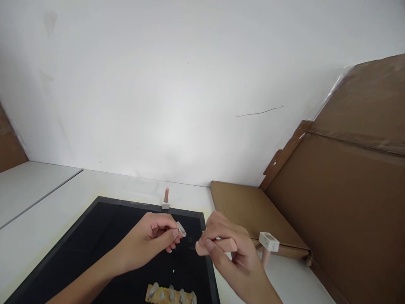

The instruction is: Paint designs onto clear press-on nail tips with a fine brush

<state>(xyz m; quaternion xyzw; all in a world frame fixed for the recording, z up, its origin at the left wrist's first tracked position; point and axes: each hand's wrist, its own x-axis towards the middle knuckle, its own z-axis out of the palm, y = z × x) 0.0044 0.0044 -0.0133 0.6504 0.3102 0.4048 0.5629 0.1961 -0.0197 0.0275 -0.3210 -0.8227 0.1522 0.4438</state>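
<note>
Between thumb and fingers, my left hand (161,234) pinches a small clear oval piece (181,229) above the black mat (123,236). To its right, my right hand (230,249) is closed round a pink cylindrical handle (226,245), like a nail polish cap; its brush tip is too small to make out. A yellowish strip (167,297) bearing several clear oval pieces lies at the mat's near edge. The two hands are apart, with a gap between them.
A small bottle with a pink cap (166,198) stands at the mat's far edge. Right of my right hand is a white square bottle (268,242) with a pink part below. A flat cardboard box (243,202) lies behind, with tall cardboard (348,181) at right and a white wall ahead.
</note>
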